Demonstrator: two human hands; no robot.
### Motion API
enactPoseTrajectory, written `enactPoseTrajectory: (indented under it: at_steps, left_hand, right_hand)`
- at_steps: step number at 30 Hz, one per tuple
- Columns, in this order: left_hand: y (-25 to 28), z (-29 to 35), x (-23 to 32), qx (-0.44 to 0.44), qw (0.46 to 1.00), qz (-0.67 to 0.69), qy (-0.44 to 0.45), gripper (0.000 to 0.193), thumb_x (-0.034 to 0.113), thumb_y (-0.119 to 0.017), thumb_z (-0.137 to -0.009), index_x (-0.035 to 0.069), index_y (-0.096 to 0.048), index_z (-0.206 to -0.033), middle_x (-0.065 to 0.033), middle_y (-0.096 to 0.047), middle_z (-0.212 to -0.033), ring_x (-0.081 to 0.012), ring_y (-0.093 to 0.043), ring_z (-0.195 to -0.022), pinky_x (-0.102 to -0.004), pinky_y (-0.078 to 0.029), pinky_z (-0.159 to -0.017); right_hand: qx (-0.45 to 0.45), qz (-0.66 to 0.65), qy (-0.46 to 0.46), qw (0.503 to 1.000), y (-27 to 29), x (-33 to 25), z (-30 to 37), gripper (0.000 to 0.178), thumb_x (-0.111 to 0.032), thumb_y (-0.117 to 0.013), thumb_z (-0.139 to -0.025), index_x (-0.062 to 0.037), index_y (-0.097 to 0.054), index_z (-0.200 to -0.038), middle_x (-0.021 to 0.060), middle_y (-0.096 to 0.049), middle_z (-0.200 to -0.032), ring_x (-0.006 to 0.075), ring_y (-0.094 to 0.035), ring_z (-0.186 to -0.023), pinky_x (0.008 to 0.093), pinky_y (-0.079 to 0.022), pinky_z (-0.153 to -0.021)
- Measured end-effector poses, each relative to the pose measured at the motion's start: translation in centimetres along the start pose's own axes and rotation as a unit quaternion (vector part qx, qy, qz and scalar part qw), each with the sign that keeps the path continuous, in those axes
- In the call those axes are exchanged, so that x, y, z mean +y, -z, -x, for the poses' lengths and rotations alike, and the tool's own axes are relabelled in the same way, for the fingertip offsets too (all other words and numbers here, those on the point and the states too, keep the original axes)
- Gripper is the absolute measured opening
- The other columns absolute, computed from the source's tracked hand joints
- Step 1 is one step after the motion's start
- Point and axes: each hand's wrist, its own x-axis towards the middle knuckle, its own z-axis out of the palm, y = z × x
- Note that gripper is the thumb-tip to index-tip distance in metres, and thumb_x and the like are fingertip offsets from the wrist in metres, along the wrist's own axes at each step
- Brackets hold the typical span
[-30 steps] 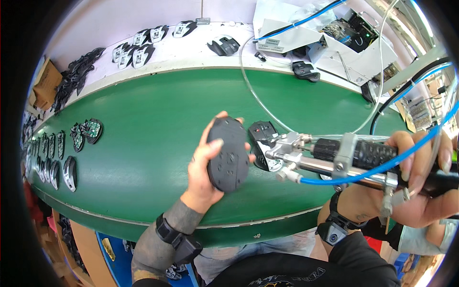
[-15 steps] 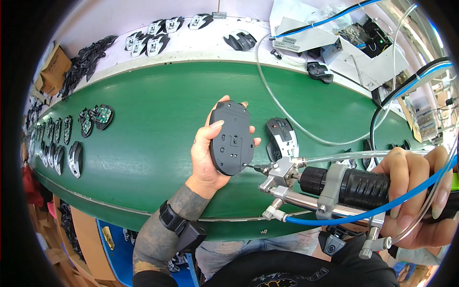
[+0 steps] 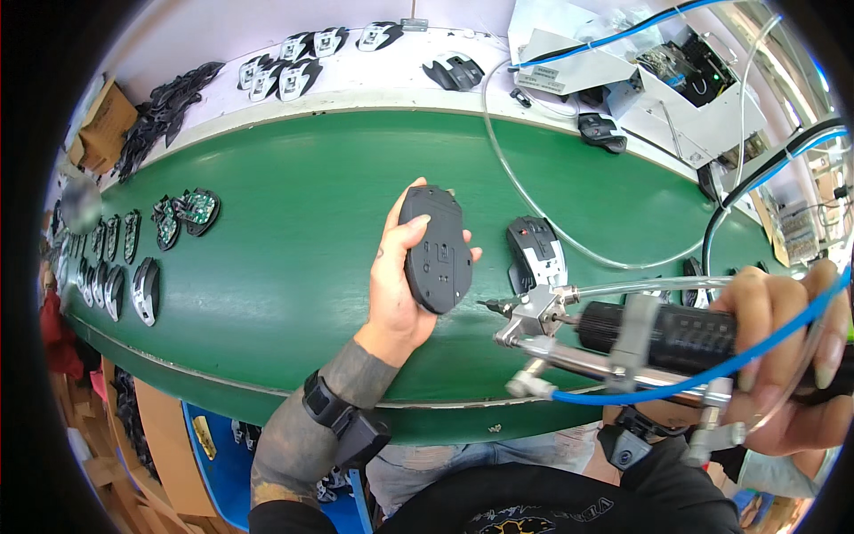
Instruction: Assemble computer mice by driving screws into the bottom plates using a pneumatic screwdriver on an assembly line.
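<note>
My left hand (image 3: 398, 289) is closed around a black computer mouse (image 3: 439, 254), holding it above the green work surface with its underside facing up. The thumb lies across the underside, and fingertips show at the far right edge. In my right hand (image 3: 783, 347) is an electric screwdriver (image 3: 663, 336) with a metal feeder head and air hoses, held nearly level. Its dark tip points left, a little apart from the mouse's lower right edge. A small bright spot shows near that edge. Beyond the screwdriver head lies another mouse (image 3: 536, 254), black and white.
White and black mouse shells (image 3: 298, 80) stand along the back ledge. Opened mice with green boards (image 3: 197, 211) and several shells (image 3: 145, 292) lie at left on the green belt (image 3: 302, 205). A white screw feeder (image 3: 712, 80) stands back right; a clear hose (image 3: 569, 249) loops over the belt.
The screwdriver tip has come away from the mouse's lower right corner, leaving a gap. My left hand has turned the mouse slightly, and the whole view has shifted a little.
</note>
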Motion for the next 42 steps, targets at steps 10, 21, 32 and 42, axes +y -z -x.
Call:
enactPoseTrajectory:
  at_steps: [10, 21, 32, 42]
  left_hand:
    - [0.2, 0.2, -1.3, 0.029, 0.996, 0.003, 0.081, 0.055, 0.024, -0.049, -0.089, 0.011, -0.036, -0.14, -0.0132, -0.05, -0.123, -0.0259, -0.06, -0.095, -0.0447, -0.056, -0.082]
    - [0.8, 0.2, -1.6, -0.023, 0.996, 0.035, 0.082, 0.055, 0.024, -0.048, -0.089, 0.011, -0.035, -0.14, -0.0136, -0.049, -0.125, -0.0273, -0.061, -0.095, -0.0437, -0.057, -0.08]
    - [2.1, -2.9, 2.4, 0.113, 0.93, -0.336, -0.101, 0.049, 0.034, -0.064, -0.091, 0.005, -0.053, -0.129, -0.0085, -0.055, -0.127, -0.0144, -0.05, -0.114, -0.0323, -0.039, -0.1]
    - [17.8, -2.2, 16.5, 0.337, 0.331, -0.873, -0.118, 0.07, 0.058, -0.055, -0.085, 0.006, -0.051, -0.132, -0.0198, -0.036, -0.146, -0.0423, -0.024, -0.139, -0.0517, -0.023, -0.112]
  right_hand:
    - [0.017, -0.096, 0.086, 0.992, -1.6, 1.3, 0.5, 0.058, -0.059, -0.064, -0.084, -0.012, -0.05, -0.115, 0.0043, -0.058, -0.085, 0.0135, -0.052, -0.065, 0.0227, -0.04, -0.066]
    - [0.135, 0.028, 0.001, 0.99, -3.8, 2.1, 0.9, 0.022, -0.024, -0.069, -0.088, -0.0119, -0.051, -0.083, -0.0001, -0.056, -0.065, 0.014, -0.057, -0.057, 0.0223, -0.047, -0.073]
    - [-0.082, -0.01, 0.097, 0.992, -0.1, 2.9, -0.6, 0.057, -0.048, -0.052, -0.096, -0.0058, -0.045, -0.133, 0.0143, -0.058, -0.098, 0.0241, -0.057, -0.057, 0.0352, -0.046, -0.05]
    - [0.095, 0.031, 0.103, 0.99, -1.9, 2.7, 1.0, 0.073, -0.052, -0.059, -0.09, -0.0042, -0.023, -0.13, 0.0061, -0.049, -0.088, 0.0095, -0.051, -0.05, 0.0235, -0.045, -0.054]
